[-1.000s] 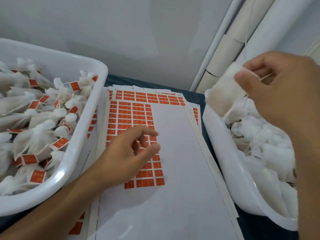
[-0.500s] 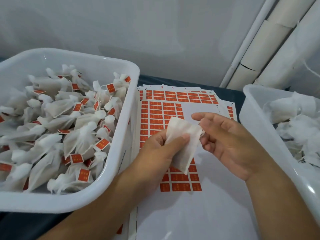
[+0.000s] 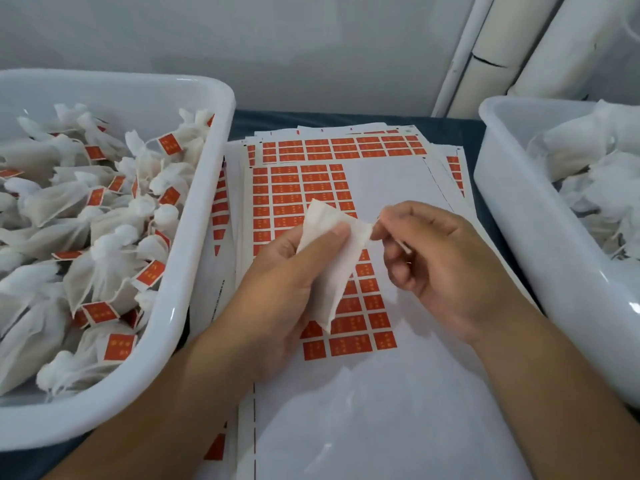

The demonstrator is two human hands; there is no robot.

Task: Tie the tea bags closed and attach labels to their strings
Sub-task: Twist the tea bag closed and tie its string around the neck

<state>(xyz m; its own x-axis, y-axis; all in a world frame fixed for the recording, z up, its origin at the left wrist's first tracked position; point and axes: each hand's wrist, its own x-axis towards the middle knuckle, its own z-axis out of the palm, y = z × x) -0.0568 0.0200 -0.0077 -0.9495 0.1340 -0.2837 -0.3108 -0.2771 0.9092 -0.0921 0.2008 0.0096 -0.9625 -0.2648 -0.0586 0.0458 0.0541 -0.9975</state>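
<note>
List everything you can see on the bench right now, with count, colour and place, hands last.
left tub: one, white, left of the sheets.
tied tea bags: many, white with orange labels, in the left tub.
right tub: one, white, right of the sheets.
loose tea bags: many, white, no labels visible, in the right tub.
label sheets: a stack, white with rows of orange labels, centre between the tubs.
held tea bag: one, white, above the sheets.
pipes: several, white, back right.
left hand: grips the held tea bag.
right hand: pinches the bag's top corner.
</note>
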